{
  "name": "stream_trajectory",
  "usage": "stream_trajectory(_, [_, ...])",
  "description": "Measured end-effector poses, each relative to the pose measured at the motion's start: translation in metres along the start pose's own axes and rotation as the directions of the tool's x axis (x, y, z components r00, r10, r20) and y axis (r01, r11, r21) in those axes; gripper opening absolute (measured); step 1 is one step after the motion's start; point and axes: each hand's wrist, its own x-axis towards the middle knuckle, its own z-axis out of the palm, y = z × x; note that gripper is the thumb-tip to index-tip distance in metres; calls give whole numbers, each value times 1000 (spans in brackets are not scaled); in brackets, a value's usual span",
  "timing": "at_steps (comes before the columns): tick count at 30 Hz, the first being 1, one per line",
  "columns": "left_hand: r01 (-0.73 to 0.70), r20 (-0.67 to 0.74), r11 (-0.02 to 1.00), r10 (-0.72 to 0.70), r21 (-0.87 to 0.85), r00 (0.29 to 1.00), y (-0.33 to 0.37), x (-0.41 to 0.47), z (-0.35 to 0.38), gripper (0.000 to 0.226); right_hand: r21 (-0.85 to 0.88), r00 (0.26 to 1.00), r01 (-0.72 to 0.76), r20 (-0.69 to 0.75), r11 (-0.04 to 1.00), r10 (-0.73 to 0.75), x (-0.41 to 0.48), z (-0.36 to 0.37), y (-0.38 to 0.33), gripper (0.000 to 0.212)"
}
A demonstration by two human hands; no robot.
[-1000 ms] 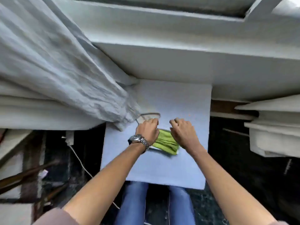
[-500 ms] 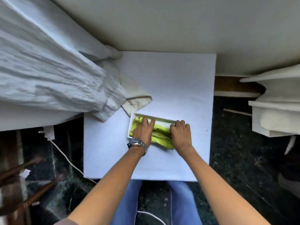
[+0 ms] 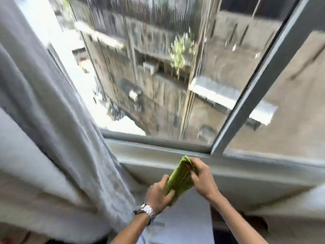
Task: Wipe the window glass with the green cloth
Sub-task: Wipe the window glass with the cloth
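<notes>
The folded green cloth (image 3: pixel 179 178) is held up in the air between both hands, just below the window sill. My left hand (image 3: pixel 158 196), with a metal watch on its wrist, grips the cloth's lower end. My right hand (image 3: pixel 202 178) pinches its upper right edge. The window glass (image 3: pixel 158 76) fills the upper middle of the view, blurred, with buildings behind it. The cloth is apart from the glass.
A grey curtain (image 3: pixel 52 138) hangs along the left and reaches down beside my left arm. A grey window frame bar (image 3: pixel 255 81) runs diagonally at the right, with a second pane (image 3: pixel 290 103) beyond it. A white board (image 3: pixel 186 222) lies below my hands.
The view has swung up from the white board to the window. Both hands have lifted the green cloth off the board and now hold it near the sill.
</notes>
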Motion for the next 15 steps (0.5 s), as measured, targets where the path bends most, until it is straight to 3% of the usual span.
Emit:
stream_trajectory(2, [-133, -199, 991, 127, -16, 972, 68, 13, -74, 59, -90, 977, 159, -127, 983, -170, 54, -67, -79, 36])
stream_trajectory(4, [-264, -378, 965, 243, -3, 893, 131, 23, -137, 55, -195, 910, 284, -255, 939, -328, 95, -127, -160, 37])
stream_trajectory(6, [-369, -529, 925, 356, 84, 770, 199, 34, -216, 52, -310, 761, 435, -376, 846, -529, 129, -196, -253, 36])
stream_trajectory(8, [-449, -644, 868, 471, 214, 603, 255, 42, -286, 55, -469, 577, 537, -402, 701, -711, 156, -251, -336, 28])
stream_trajectory(11, [-452, -713, 755, 632, 476, 305, 314, 46, -375, 54, -664, 395, 487, -413, 568, -821, 186, -313, -429, 25])
stream_trajectory(13, [-390, -705, 697, 693, 602, 150, 340, 38, -427, 42, -692, 347, 461, -435, 556, -831, 201, -343, -465, 27])
stream_trajectory(15, [-326, -664, 632, 748, 703, 19, 352, 30, -471, 34, -857, 290, 239, -386, 457, -876, 212, -361, -478, 27])
